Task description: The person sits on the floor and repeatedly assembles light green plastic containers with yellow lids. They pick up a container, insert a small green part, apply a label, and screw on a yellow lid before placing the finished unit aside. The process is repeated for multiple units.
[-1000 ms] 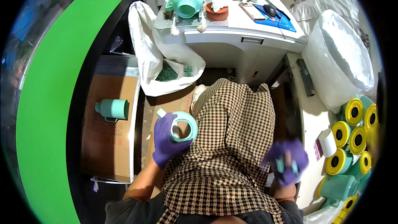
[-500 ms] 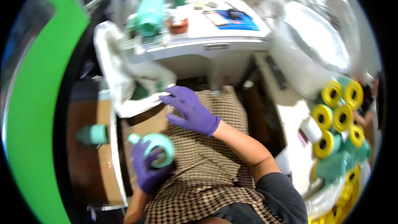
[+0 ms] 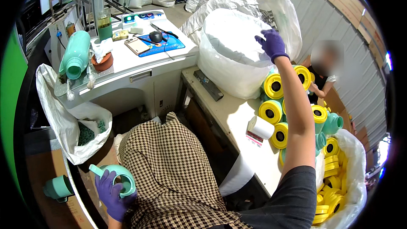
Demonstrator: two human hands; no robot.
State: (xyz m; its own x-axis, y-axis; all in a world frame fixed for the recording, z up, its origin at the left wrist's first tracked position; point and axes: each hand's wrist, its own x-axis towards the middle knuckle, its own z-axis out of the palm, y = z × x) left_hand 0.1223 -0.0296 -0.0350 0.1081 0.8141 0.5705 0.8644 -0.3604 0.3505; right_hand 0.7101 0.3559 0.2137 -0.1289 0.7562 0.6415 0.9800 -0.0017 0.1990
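Observation:
My left hand (image 3: pixel 111 193), in a purple glove, is closed round a mint-green plastic jug (image 3: pixel 123 170) with a side handle and its round opening facing up. The jug is at the left, beside the checked apron (image 3: pixel 169 157) over my lap. My right hand (image 3: pixel 273 44), also gloved in purple, is raised at the far right with its fingers apart and nothing visible in them. It is over the rim of a large white plastic bag (image 3: pixel 229 72), whose contents I cannot make out. Below my right forearm stand several green bottles with yellow round ends (image 3: pixel 271 85).
A white worktable (image 3: pixel 174 61) ahead carries a green bottle (image 3: pixel 76 51), a phone (image 3: pixel 137 46) and a mouse (image 3: pixel 155 37). A sack of green scraps (image 3: pixel 89 144) hangs at the left, above another green jug (image 3: pixel 57 188). Yellow rings (image 3: pixel 333 182) fill a bag at right, near another person (image 3: pixel 324 80).
My right hand has moved from near the scrap sack, up and to the right, over the large white bag. My view has swung right. The left hand still holds the jug.

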